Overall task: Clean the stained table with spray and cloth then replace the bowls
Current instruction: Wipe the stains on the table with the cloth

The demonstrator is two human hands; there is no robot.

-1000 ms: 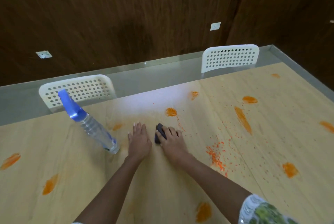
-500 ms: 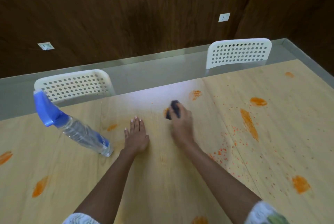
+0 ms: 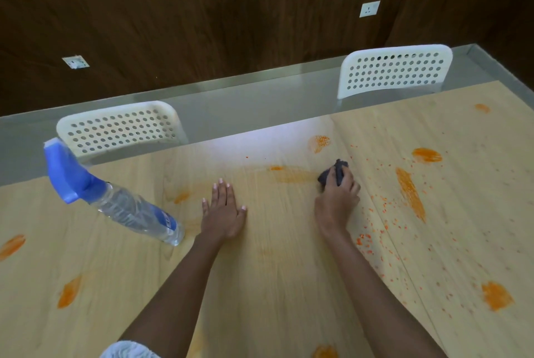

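A light wooden table (image 3: 274, 271) carries several orange stains. My right hand (image 3: 336, 200) grips a small dark cloth (image 3: 332, 174) and presses it on the tabletop, just right of a smeared orange streak (image 3: 289, 175). My left hand (image 3: 224, 213) lies flat on the table, fingers apart, holding nothing. A clear spray bottle (image 3: 115, 198) with a blue trigger head stands on the table left of my left hand. No bowls are in view.
Long orange smear (image 3: 410, 194) and scattered orange specks (image 3: 372, 227) lie right of the cloth. More stains sit at the left edge (image 3: 11, 246), lower left (image 3: 69, 291) and lower right (image 3: 495, 295). Two white perforated chairs (image 3: 121, 126) (image 3: 394, 70) stand behind the far edge.
My right hand has carried the cloth away from my left hand, forward and to the right across an orange spot, leaving it smeared into a streak. My left hand has stayed flat.
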